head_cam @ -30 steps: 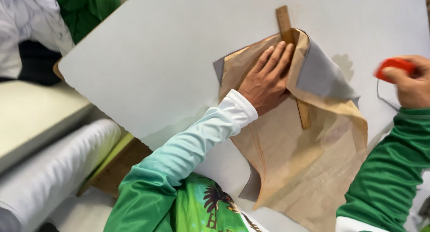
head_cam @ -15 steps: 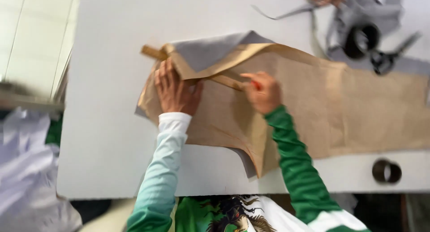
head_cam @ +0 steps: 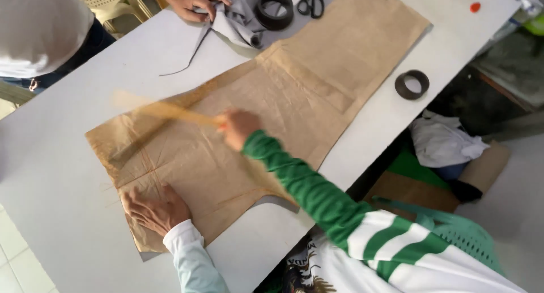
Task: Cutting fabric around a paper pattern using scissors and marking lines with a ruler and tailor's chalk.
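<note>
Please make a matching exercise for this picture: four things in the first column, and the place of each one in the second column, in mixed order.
Things:
1. scissors
2. left hand
3. right hand
4. lone tape ring

Places:
A. flat on the brown paper, near corner
B. on the bare white table, right of the paper
C. holding a blurred wooden ruler
D. far edge, beside grey cloth

Pairs: 1-D, 2-A, 3-C, 4-B
</note>
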